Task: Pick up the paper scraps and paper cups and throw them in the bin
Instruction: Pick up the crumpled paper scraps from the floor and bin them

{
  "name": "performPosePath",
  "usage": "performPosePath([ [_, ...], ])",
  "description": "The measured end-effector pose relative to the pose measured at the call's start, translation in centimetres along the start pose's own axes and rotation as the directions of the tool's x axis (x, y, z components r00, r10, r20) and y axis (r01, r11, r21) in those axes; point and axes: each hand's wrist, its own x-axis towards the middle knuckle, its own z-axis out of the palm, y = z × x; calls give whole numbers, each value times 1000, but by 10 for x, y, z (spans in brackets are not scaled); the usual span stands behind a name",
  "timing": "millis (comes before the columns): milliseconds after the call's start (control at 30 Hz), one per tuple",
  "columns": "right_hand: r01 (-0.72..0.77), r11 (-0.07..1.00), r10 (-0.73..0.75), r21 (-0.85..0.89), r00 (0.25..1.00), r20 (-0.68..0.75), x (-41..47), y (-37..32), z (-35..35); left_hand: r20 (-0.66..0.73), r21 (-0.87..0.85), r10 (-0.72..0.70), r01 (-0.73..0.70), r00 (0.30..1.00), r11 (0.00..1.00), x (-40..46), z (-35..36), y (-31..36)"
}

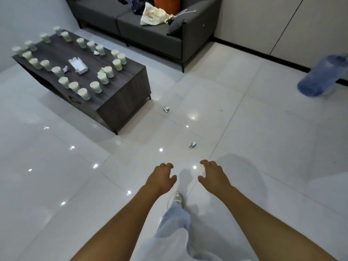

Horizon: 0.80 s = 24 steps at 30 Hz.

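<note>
White tiled floor (244, 129), dark coffee table (120, 102), paper cups (83, 94), grey sofa (150, 32)

Pale green paper cups (96, 87) stand on a dark wood-grain desk (120, 98). The floor (244, 129) is glossy white tile. The sofa (150, 32) is dark grey, its cushion (166, 4) orange. The water jug (322, 76) is translucent blue.

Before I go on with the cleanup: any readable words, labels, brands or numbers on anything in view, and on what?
None can be read.
Cream cloth bag on the grey sofa: a faint orange print, too blurred to read.
Blue plastic water jug: a pale mark near its top, blurred.
White flat carton on the dark wooden coffee table: no text visible.
Pale green paper cups: plain.
</note>
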Motion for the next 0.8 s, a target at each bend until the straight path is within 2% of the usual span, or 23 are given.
performPosePath([
  [367, -39, 998, 38, 39, 999, 23, 160, -12, -102, 49, 10, 36, -36, 998, 999, 176, -95, 47],
  [800, 45, 997, -36, -67, 991, 132, 379, 36, -223, 47, -126, -121, 126, 992, 984, 386, -140, 127],
])
